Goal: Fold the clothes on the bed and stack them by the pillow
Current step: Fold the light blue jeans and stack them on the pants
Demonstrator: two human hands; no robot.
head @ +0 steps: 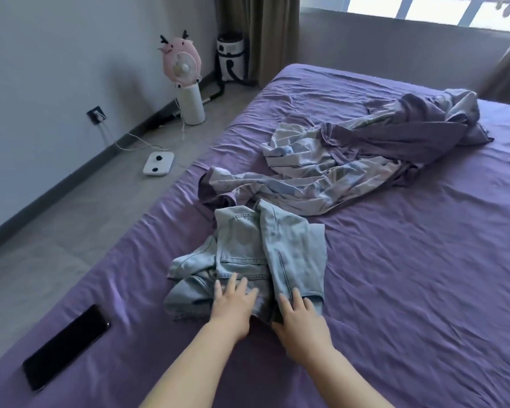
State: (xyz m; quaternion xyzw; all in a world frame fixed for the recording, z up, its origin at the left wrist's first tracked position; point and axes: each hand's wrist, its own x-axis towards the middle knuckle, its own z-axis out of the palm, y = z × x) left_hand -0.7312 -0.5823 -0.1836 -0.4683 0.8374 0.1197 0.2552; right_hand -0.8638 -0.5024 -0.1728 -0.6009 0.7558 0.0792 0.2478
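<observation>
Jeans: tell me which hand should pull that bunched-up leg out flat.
Left, probably. The left hand already lies flat on the jeans right beside the crumpled leg, which spills out toward the phone. The right hand rests on the opposite edge and would have to cross over.

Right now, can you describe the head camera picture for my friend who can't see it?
Two bare hands, left hand and right hand, press flat on crumpled light blue denim jeans on a bed with a purple sheet. A rumpled purple and pale patterned blanket lies beyond, and a black phone lies near the bed's left edge.
</observation>
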